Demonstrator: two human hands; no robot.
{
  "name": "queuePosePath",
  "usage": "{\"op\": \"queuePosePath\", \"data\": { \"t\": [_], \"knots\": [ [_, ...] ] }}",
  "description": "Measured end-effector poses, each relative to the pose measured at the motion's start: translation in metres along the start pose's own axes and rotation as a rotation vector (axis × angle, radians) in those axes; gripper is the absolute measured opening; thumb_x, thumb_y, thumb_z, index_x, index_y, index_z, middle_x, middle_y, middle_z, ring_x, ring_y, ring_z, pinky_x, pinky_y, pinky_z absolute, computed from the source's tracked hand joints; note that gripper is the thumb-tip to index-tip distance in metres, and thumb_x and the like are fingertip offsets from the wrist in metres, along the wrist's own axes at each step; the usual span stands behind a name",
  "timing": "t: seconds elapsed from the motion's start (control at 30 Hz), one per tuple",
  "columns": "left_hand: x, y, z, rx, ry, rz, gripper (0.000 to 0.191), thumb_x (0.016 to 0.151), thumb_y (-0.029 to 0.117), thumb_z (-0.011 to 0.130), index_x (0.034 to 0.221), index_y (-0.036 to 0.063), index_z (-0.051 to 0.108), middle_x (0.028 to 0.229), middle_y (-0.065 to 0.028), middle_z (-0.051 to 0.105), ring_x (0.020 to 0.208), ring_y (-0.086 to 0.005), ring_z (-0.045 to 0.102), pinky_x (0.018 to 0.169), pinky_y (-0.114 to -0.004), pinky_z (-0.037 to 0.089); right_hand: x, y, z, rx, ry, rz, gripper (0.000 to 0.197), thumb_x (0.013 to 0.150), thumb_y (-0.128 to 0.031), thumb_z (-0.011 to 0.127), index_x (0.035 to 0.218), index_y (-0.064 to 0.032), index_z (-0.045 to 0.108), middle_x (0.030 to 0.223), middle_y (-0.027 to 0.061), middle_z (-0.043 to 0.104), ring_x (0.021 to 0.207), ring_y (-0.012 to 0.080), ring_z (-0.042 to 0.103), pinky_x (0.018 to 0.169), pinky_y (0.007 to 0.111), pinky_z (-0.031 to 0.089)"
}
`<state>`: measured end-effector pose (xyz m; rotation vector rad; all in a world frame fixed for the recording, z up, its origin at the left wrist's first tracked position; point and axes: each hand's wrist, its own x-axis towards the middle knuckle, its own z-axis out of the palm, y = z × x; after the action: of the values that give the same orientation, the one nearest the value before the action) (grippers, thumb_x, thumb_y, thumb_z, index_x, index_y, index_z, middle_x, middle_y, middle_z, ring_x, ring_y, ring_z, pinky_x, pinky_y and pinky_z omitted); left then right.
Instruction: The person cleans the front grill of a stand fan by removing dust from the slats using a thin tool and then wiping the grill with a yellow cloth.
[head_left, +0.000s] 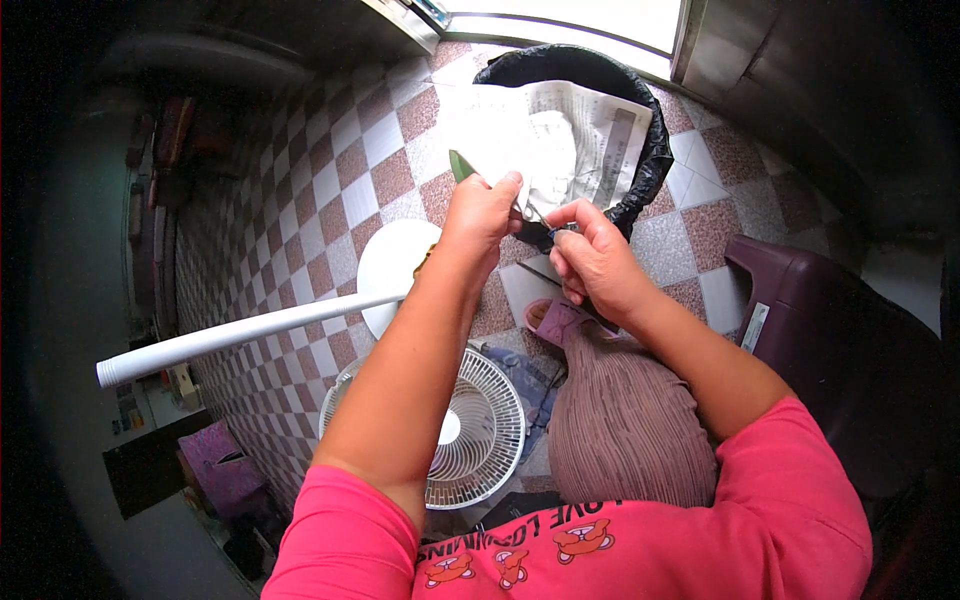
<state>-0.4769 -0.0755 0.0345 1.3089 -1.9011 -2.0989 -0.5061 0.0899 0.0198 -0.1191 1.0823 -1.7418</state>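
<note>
My left hand (480, 214) is closed around a small object. A green pointed piece (461, 166) sticks out past its far side, and a narrow pale strip (524, 196) shows by the thumb. With thumb and index finger, my right hand (592, 251) pinches a thin dark rod-like piece (538, 216) with a bit of blue at its near end. The rod's far end meets the left fingers, and its tip is hidden. Beneath both hands, a printed paper sheet (611, 161) lies over a bin lined with a black plastic bag (652, 184). Glare washes out part of the paper.
A white fan grille (487, 480) lies below my left forearm, near a white pole (225, 334) and round white disc (379, 259). A purple plastic stool (795, 300) stands right. My pink slipper (559, 321) rests on the checkered tile floor (382, 139). A bright doorway (570, 19) is ahead.
</note>
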Motion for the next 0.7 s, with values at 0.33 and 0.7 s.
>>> {"op": "queuePosePath", "data": {
  "t": [0.33, 0.7],
  "knots": [
    [0.01, 0.008, -0.011, 0.121, 0.164, -0.089, 0.015, 0.084, 0.013, 0.056, 0.087, -0.0007, 0.052, 0.069, -0.0078, 0.052, 0.054, -0.0141, 0.05, 0.042, -0.023, 0.04, -0.022, 0.004, -0.013, -0.263, 0.208, -0.191, 0.017, 0.085, -0.006, 0.046, 0.1, -0.0033, 0.053, 0.065, -0.0026, 0.048, 0.053, 0.0042, 0.04, 0.047, 0.021, 0.035],
    [-0.03, 0.014, -0.032, 0.102, 0.106, 0.025, 0.038, 0.084, 0.014, 0.057, 0.115, -0.0049, 0.049, 0.095, -0.0098, 0.057, 0.073, -0.0174, 0.058, 0.062, -0.026, 0.051, -0.027, 0.003, -0.014, -0.065, 0.129, -0.184, 0.022, 0.091, -0.013, 0.044, 0.111, -0.0056, 0.047, 0.068, 0.0002, 0.049, 0.047, 0.0058, 0.04, 0.043, 0.019, 0.037]
  ]
}}
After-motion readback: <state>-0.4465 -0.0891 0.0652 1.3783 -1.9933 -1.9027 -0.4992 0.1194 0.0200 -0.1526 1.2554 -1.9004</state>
